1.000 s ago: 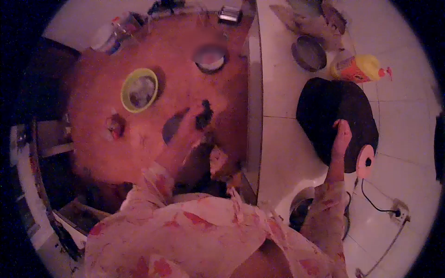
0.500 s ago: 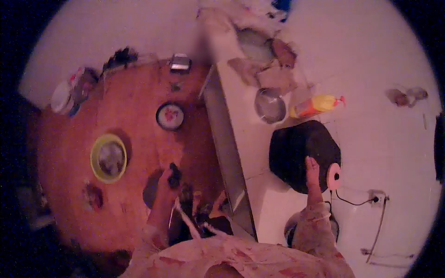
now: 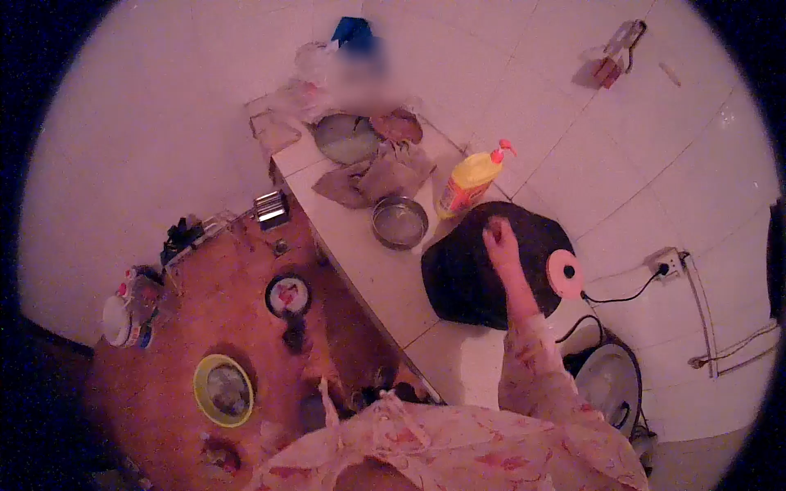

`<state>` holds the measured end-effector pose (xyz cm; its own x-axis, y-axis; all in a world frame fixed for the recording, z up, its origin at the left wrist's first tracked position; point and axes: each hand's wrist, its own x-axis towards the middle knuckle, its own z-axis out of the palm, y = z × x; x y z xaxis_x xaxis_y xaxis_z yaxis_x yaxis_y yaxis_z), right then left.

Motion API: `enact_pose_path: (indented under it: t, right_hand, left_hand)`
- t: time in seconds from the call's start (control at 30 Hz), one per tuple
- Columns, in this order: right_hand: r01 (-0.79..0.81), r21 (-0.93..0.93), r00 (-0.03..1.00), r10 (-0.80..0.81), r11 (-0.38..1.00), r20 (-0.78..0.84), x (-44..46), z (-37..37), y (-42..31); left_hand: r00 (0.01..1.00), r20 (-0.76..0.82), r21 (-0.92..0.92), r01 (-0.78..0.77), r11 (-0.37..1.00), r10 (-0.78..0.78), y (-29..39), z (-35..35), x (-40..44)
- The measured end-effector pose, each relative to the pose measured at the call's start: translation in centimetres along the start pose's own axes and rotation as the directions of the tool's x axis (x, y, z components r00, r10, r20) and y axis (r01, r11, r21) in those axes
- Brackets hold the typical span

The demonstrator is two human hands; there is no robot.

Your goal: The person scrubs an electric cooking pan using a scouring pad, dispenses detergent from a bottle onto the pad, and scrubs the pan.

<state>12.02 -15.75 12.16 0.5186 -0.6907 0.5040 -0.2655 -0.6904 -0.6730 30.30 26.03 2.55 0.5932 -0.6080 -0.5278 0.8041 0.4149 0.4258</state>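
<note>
My right hand (image 3: 501, 240) rests over the top of a black appliance (image 3: 463, 278) with a round pink control panel (image 3: 565, 274). Its fingers look curled together, and whatever they may hold cannot be made out. Just beyond it stands a yellow pump bottle (image 3: 472, 182) with a red nozzle. A round metal bowl or pan (image 3: 399, 222) sits left of the appliance on the pale counter (image 3: 348, 245). My left hand does not show in the frame.
A cable (image 3: 626, 296) runs from the appliance to a wall socket (image 3: 670, 263). Cloth or bags (image 3: 368, 176) lie farther along the counter. A lidded pan (image 3: 610, 389) stands near my right elbow. On the reddish floor are a yellow-green basin (image 3: 199, 393) and a dark-rimmed bowl (image 3: 288, 282).
The view has turned and shifted. My right hand has moved farther over the appliance and its fingers have curled. My left hand, which seemed to hold something dark, has gone from view.
</note>
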Motion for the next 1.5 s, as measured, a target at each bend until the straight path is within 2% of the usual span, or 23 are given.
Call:
enact_pose_path:
  t: [0.07, 0.13, 0.2, 0.23, 0.33, 0.4, 0.43, 0.5, 0.53, 0.6, 0.63, 0.7, 0.73, 0.8, 0.83, 0.9, 1.0, 1.13, 1.2, 1.3, 1.4, 1.47, 1.5]
  right_hand:
    - [0.039, -0.018, 0.999, -0.039, 0.999, -0.004, 4.7, 1.3, -0.8]
    - [0.021, 0.177, 0.999, -0.027, 0.984, 0.034, 10.2, 3.7, 1.7]
    - [0.065, 0.055, 0.995, -0.061, 0.996, -0.073, 14.6, 6.2, 3.9]
    - [0.055, 0.069, 0.996, -0.05, 0.996, -0.07, 16.2, 7.1, 4.4]
    - [-0.145, 0.092, 0.989, 0.148, 0.985, -0.027, 17.2, 8.0, 4.6]
    - [-0.108, -0.045, 0.992, 0.104, 0.993, -0.072, 17.2, 7.6, 3.6]
    - [-0.111, -0.047, 0.992, 0.108, 0.993, -0.059, 17.5, 7.4, 2.8]
    - [-0.26, -0.168, 0.965, 0.249, 0.951, -0.083, 18.1, 7.4, 2.2]
    - [-0.267, -0.172, 0.963, 0.257, 0.948, -0.078, 18.6, 7.5, 2.9]
    - [-0.218, -0.129, 0.965, 0.194, 0.967, -0.177, 19.7, 8.2, 5.5]
    - [-0.225, -0.144, 0.964, 0.199, 0.964, -0.175, 19.0, 7.9, 4.3]
    - [-0.274, 0.011, 0.91, 0.263, 0.962, -0.319, 18.6, 6.5, 1.6]
    - [-0.277, 0.003, 0.911, 0.264, 0.961, -0.317, 19.2, 6.0, 1.5]
    - [-0.131, -0.023, 0.959, 0.121, 0.991, -0.255, 20.0, 4.9, 1.1]
    - [-0.137, -0.036, 0.96, 0.123, 0.99, -0.251, 20.1, 4.1, -0.8]
    - [-0.096, 0.348, 0.991, 0.122, 0.933, -0.053, 19.9, 2.4, -7.1]
    - [-0.112, 0.449, 0.993, 0.085, 0.887, 0.08, 19.0, 1.6, -13.1]
    - [-0.048, 0.388, 0.994, 0.007, 0.92, 0.108, 15.8, 4.3, -17.5]
    - [-0.129, 0.335, 0.987, 0.087, 0.933, 0.137, 13.8, 6.7, -17.3]
    - [-0.073, 0.268, 0.984, 0.026, 0.961, 0.175, 11.1, 9.9, -17.3]
    - [-0.082, 0.186, 0.977, 0.042, 0.979, 0.21, 8.8, 13.8, -17.4]
    - [-0.025, 0.258, 0.975, -0.034, 0.966, 0.221, 7.1, 16.0, -17.7]
    - [-0.062, 0.261, 0.969, -0.004, 0.963, 0.245, 6.3, 16.8, -17.9]
  left_hand:
    - [1.0, -0.015, 0.007, -0.023, 1.0, 0.023, 0.3, 1.8, 0.3]
    - [0.999, -0.027, 0.015, -0.047, 0.999, 0.047, 0.8, 3.7, 0.6]
    - [0.997, -0.044, 0.032, -0.066, 0.997, 0.067, 0.9, 5.1, 0.8]
    - [0.996, -0.054, 0.031, -0.068, 0.997, 0.069, 0.8, 5.1, 0.7]
    - [0.993, -0.097, 0.014, -0.066, 0.998, 0.067, 0.3, 3.9, -0.3]
    - [0.999, 0.003, -0.058, -0.032, 0.998, 0.032, 0.7, 1.1, -0.4]
    - [1.0, -0.009, -0.064, -0.03, 0.998, 0.029, 1.1, -0.1, -0.2]
    - [0.996, 0.084, -0.135, -0.013, 0.991, 0.024, 2.1, -1.5, 0.2]
    - [0.997, 0.075, -0.134, -0.007, 0.991, 0.017, 2.3, -2.1, 0.4]
    - [0.96, -0.273, -0.105, -0.095, 0.99, 0.063, 2.9, -1.9, 0.9]
    - [0.96, -0.276, -0.108, -0.079, 0.991, 0.047, 3.6, -1.2, 1.2]
    - [0.973, -0.216, -0.066, -0.1, 0.993, 0.084, 5.2, 0.8, 1.4]
    - [0.973, -0.219, -0.069, -0.093, 0.993, 0.076, 5.7, 1.8, 1.5]
    - [0.934, -0.279, 0.182, -0.176, 0.967, 0.222, 7.1, 2.3, 2.4]
    - [0.918, -0.294, 0.265, -0.19, 0.946, 0.267, 7.6, 2.3, 2.9]
    - [0.993, -0.114, -0.122, 0.028, 0.992, -0.042, 9.4, 1.3, 4.6]
    - [0.995, -0.099, -0.132, -0.003, 0.991, -0.01, 10.5, 1.8, 7.0]
    - [0.997, -0.077, -0.136, -0.003, 0.991, -0.007, 10.3, 2.7, 10.3]
    - [0.998, -0.059, -0.129, -0.001, 0.992, -0.006, 10.2, 3.7, 10.9]
    - [0.999, -0.037, -0.115, -0.002, 0.993, -0.002, 10.0, 4.8, 11.0]
    - [1.0, 0.015, -0.056, -0.016, 0.998, 0.017, 10.8, 4.8, 11.2]
    - [0.999, 0.019, 0.014, -0.03, 0.999, 0.03, 11.4, 5.2, 10.7]
    - [0.983, -0.178, -0.085, 0.017, 0.996, -0.032, 11.7, 5.8, 10.3]
